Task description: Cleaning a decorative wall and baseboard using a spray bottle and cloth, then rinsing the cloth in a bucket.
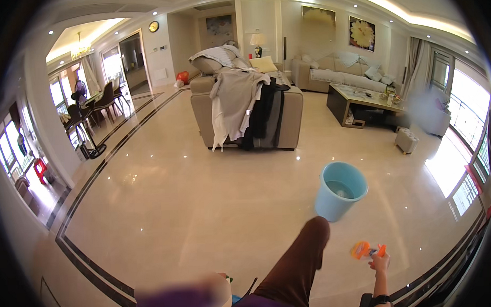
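My right hand (381, 262), at the lower right, is closed around the orange trigger head of what looks like a spray bottle (360, 250). The bottle's orange body points left, above the floor. Farther forward stands a light blue plastic bucket (336, 203) with some liquid in it, just beyond my brown-clad knee (313, 236). At the bottom edge, a blurred patch covers the end of a purple sleeve (173, 304), and my left hand cannot be made out there. Beside the patch is a white item (226, 302), with a bit of green near it.
Clothes (237, 101) hang over the back of a beige sofa (293, 119) ahead. A low coffee table (341, 105) and a small tufted stool (407, 141) stand at the right. A pedestal fan (81, 94) and dining chairs (105, 97) are at the left, on glossy tile floor.
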Motion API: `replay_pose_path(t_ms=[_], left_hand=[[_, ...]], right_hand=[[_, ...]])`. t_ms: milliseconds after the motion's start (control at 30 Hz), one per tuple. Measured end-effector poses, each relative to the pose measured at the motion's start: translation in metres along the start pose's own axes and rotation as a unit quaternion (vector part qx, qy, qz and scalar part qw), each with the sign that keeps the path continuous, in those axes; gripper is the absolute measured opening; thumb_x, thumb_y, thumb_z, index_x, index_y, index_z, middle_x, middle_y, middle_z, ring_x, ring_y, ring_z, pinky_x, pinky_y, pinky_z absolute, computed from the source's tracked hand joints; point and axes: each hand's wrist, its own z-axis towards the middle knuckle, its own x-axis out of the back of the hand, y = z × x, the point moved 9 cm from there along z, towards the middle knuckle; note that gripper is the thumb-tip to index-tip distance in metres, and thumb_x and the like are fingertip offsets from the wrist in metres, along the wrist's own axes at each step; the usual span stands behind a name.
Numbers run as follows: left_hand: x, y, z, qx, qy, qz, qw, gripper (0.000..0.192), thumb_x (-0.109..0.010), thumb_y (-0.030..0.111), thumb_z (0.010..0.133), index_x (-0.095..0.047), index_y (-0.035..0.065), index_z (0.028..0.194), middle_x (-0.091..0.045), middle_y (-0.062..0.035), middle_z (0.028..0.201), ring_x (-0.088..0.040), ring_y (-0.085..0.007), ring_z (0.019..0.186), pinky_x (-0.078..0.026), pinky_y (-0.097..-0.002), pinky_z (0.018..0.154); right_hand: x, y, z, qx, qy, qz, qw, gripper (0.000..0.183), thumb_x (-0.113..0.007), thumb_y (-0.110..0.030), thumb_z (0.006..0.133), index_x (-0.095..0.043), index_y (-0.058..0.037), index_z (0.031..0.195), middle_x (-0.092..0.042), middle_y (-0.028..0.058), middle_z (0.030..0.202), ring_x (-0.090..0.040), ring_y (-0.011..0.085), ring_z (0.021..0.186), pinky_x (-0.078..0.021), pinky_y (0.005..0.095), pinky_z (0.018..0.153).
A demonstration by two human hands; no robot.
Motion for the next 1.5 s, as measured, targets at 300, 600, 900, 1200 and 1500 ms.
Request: replay_pose_path(t_ms=[300, 600, 900, 1200, 1500], left_hand=[[-0.001, 0.016, -0.011, -0.062, 0.078, -0.135, 0.986, 0.044, -0.068, 0.036, 0.075, -0.064, 0.0013, 0.101, -0.068, -0.0183, 0.095, -0.067, -0.0286, 0.082, -0.052, -0.0397, 0.073], [0.300, 0.105, -0.025, -0.096, 0.392, -0.791, 0.461, 0.018, -0.067, 0.015, 0.081, -0.058, 0.0066, 0.094, -0.063, -0.0101, 0.088, -0.064, -0.0224, 0.071, -0.054, -0.0370, 0.055], [0.362, 0.448, 0.010, -0.258, 0.182, -0.768, 0.557, 0.025, -0.067, 0.027, 0.086, -0.061, 0.0086, 0.102, -0.063, -0.0033, 0.089, -0.062, -0.0166, 0.077, -0.051, -0.0325, 0.063], [0.220, 0.475, 0.129, -0.085, 0.004, -0.788, 0.609, 0.020, -0.065, 0.023, 0.085, -0.059, 0.0083, 0.097, -0.062, -0.0041, 0.085, -0.062, -0.0154, 0.075, -0.052, -0.0333, 0.063], [0.243, 0.479, 0.117, -0.062, 0.083, -0.782, 0.614, 0.024, -0.064, 0.024, 0.086, -0.058, 0.0073, 0.103, -0.062, -0.0032, 0.089, -0.062, -0.0151, 0.075, -0.052, -0.0325, 0.063]], right_hand=[[-0.027, 0.124, 0.005, -0.053, -0.005, -0.469, 0.881, 0.034, -0.078, -0.019, 0.064, -0.071, -0.0069, 0.095, -0.070, 0.0125, 0.074, -0.069, 0.0202, 0.059, -0.0558, 0.0318, 0.060], [-0.052, 0.156, 0.051, -0.003, -0.046, -0.431, 0.901, 0.028, -0.074, -0.023, 0.069, -0.072, -0.0149, 0.096, -0.071, 0.0153, 0.088, -0.070, 0.0270, 0.079, -0.0554, 0.0367, 0.069], [-0.054, 0.152, 0.048, 0.091, -0.059, -0.457, 0.883, 0.054, -0.057, -0.050, 0.082, -0.059, -0.0089, 0.117, -0.068, 0.0115, 0.106, -0.066, 0.0287, 0.092, -0.0506, 0.0391, 0.074], [-0.128, 0.036, 0.114, 0.072, 0.000, -0.323, 0.944, 0.070, -0.072, -0.034, 0.081, -0.042, -0.0019, 0.135, -0.053, 0.0195, 0.130, -0.053, 0.0359, 0.117, -0.0443, 0.0429, 0.096], [-0.323, 0.055, 0.265, -0.323, 0.047, 0.225, 0.918, 0.035, -0.062, -0.020, 0.084, -0.053, 0.0052, 0.106, -0.064, 0.0206, 0.088, -0.065, 0.0296, 0.056, -0.0547, 0.0406, 0.052]])
